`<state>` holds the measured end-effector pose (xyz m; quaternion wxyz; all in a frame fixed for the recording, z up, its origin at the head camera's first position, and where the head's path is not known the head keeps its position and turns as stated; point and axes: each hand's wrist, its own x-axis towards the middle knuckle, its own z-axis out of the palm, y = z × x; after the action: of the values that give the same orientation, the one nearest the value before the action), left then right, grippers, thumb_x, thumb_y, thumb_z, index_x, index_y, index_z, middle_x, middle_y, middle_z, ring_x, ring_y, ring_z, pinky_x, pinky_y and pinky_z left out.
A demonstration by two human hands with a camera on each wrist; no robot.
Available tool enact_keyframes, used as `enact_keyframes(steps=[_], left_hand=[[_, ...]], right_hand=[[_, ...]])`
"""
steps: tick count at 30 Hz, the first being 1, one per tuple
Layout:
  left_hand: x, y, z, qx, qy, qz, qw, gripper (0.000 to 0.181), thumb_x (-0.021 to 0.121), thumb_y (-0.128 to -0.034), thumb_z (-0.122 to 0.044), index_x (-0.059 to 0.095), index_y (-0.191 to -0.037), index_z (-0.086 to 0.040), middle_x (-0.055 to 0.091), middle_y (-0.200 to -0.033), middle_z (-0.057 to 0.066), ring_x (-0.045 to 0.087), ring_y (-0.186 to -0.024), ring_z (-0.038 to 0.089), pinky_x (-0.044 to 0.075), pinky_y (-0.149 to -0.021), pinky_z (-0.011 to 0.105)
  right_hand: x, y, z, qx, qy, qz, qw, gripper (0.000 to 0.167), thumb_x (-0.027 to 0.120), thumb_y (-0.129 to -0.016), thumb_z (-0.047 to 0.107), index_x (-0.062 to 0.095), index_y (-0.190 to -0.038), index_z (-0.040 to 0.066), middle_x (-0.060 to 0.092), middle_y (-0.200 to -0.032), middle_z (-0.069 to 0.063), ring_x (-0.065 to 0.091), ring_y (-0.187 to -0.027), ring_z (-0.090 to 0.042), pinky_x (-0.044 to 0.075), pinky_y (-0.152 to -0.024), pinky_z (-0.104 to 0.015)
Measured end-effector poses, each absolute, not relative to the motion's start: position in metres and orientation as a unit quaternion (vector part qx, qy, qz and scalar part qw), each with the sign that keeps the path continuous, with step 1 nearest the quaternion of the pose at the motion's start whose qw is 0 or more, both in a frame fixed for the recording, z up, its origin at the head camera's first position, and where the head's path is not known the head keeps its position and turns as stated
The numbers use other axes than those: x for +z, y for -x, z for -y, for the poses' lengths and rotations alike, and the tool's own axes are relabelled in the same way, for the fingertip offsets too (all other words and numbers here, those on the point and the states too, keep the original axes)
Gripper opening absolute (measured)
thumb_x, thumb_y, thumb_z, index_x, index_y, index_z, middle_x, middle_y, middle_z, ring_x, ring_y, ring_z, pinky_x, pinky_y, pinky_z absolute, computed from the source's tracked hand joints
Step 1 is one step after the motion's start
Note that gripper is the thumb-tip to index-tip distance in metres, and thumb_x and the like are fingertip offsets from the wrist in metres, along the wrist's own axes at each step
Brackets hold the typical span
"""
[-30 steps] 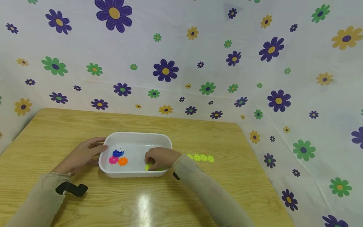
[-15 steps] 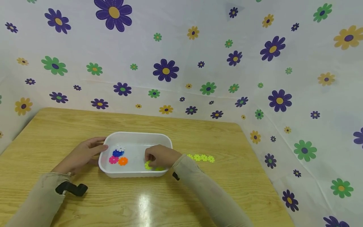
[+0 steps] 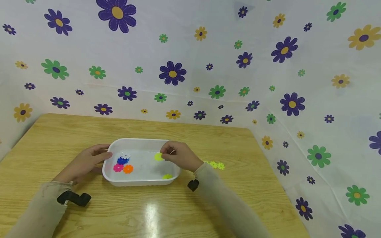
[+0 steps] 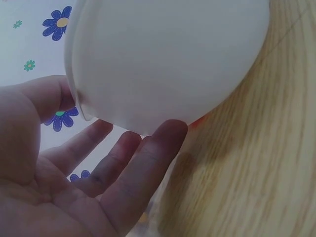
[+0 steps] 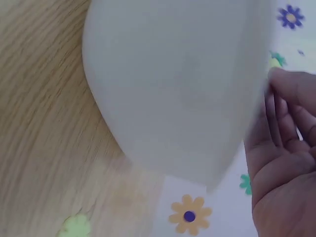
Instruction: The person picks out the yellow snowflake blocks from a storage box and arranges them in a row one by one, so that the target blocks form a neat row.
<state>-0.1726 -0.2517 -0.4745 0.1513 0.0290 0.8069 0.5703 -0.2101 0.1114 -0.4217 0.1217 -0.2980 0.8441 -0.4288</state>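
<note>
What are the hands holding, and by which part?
Right hand: a yellow disc, pinched at its right edge. Left hand: the white tray, by its left end.

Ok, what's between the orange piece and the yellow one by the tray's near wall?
The head view shows only bare tray floor between the orange piece and yellow piece.

Tray (image 3: 143, 182): smooth plastic, slight gloss; flower discs (image 3: 128, 169): plastic-looking; table (image 3: 119, 211): grained wood, glossy sheen; sleeves (image 3: 40, 208): matt cloth
</note>
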Motion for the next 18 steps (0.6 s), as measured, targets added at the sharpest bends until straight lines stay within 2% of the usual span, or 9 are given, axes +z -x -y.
enact_keyframes(steps=[5, 8, 12, 18], left_hand=[[-0.474, 0.174, 0.251, 0.566, -0.026, -0.810, 0.150, 0.073, 0.055, -0.1070, -0.043, 0.031, -0.160, 0.001, 0.040, -0.155, 0.033, 0.051, -0.133, 0.052, 0.062, -0.088, 0.044], [-0.474, 0.175, 0.251, 0.566, -0.025, -0.811, 0.149, 0.072, 0.055, -0.1073, -0.042, 0.031, -0.160, 0.001, 0.040, -0.154, 0.033, 0.051, -0.133, 0.051, 0.063, -0.088, 0.044], [-0.474, 0.175, 0.251, 0.565, -0.026, -0.811, 0.152, 0.073, 0.055, -0.1072, -0.043, 0.030, -0.160, 0.002, 0.039, -0.155, 0.033, 0.050, -0.134, 0.052, 0.062, -0.088, 0.045], [-0.475, 0.173, 0.253, 0.568, -0.025, -0.807, 0.156, 0.076, 0.057, -0.1055, -0.046, 0.030, -0.160, 0.000, 0.038, -0.156, 0.032, 0.049, -0.135, 0.052, 0.063, -0.087, 0.044]], right_hand=[[-0.418, 0.217, -0.154, -0.504, 0.206, -0.831, 0.111, 0.008, 0.069, -0.100, 0.010, 0.069, -0.107, 0.006, 0.070, -0.096, -0.008, 0.069, -0.086, -0.019, 0.061, -0.087, -0.053], [-0.417, 0.219, -0.184, -0.517, 0.168, -0.832, 0.106, 0.011, 0.069, -0.100, 0.010, 0.068, -0.110, 0.005, 0.069, -0.099, -0.010, 0.068, -0.088, -0.021, 0.058, -0.091, -0.058], [-0.421, 0.220, -0.227, -0.527, 0.133, -0.833, 0.102, 0.015, 0.068, -0.101, 0.009, 0.066, -0.113, 0.001, 0.069, -0.102, -0.013, 0.069, -0.091, -0.023, 0.057, -0.095, -0.059], [-0.425, 0.214, -0.284, -0.515, 0.080, -0.848, 0.097, 0.019, 0.067, -0.101, 0.009, 0.065, -0.115, -0.004, 0.069, -0.107, -0.014, 0.069, -0.096, -0.030, 0.059, -0.094, -0.052]])
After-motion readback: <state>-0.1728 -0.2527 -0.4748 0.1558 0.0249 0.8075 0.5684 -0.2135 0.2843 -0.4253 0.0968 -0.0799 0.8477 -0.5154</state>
